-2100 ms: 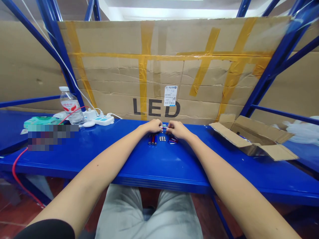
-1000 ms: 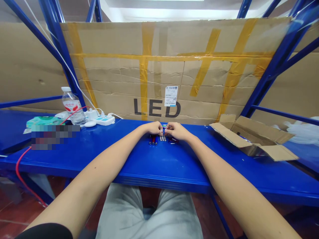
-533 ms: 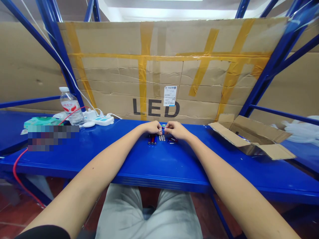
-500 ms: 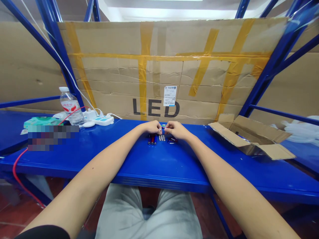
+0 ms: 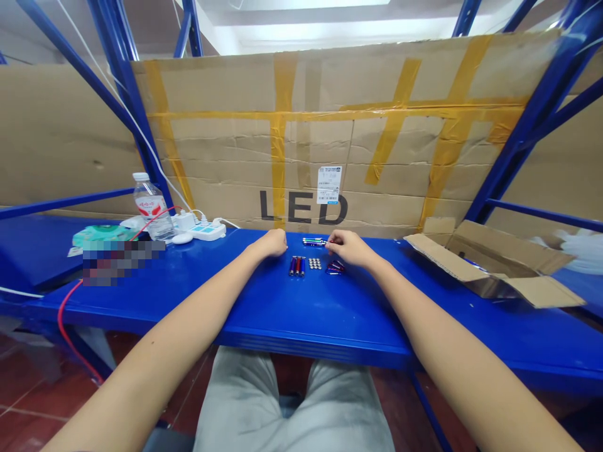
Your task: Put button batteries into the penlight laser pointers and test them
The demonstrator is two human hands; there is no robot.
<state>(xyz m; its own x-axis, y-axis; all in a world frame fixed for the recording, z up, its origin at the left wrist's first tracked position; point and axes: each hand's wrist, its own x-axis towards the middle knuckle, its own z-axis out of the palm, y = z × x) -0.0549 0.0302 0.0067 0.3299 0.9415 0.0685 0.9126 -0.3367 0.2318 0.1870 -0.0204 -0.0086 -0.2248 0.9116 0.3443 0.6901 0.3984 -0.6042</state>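
The back tubes (image 5: 313,242) lie crosswise on the table (image 5: 282,307), straight ahead of you; your right hand (image 5: 347,247) is at their right end, its thumb and fingers drawn nearly together, but whether it grips something small or only touches there, you cannot tell from this view; your left hand (image 5: 274,243) rests to their left, fingers curled in towards the palm, apart from the tubes, and whether anything sits inside that curl is hidden; nearer you, the three front tubes (image 5: 297,267) lie side by side, ends towards you, with the cells (image 5: 315,264) in tidy rows just to their right and the clips (image 5: 335,268) right of those, just below your right hand; the cells look the easiest to upset, since they are small and seem loose, so a low sweep of either hand could scatter the rows; the tubes look round, so a bump from behind might roll the back tubes towards the cells; a dropped right wrist could catch the clips and shove them into the cells too; farther out, the carton (image 5: 485,257) gapes well to your right, and to your left stand the bottle (image 5: 153,210) and the power strip (image 5: 207,232); the red cable (image 5: 68,323) hangs over the edge, where a snag could tug at whatever it joins.
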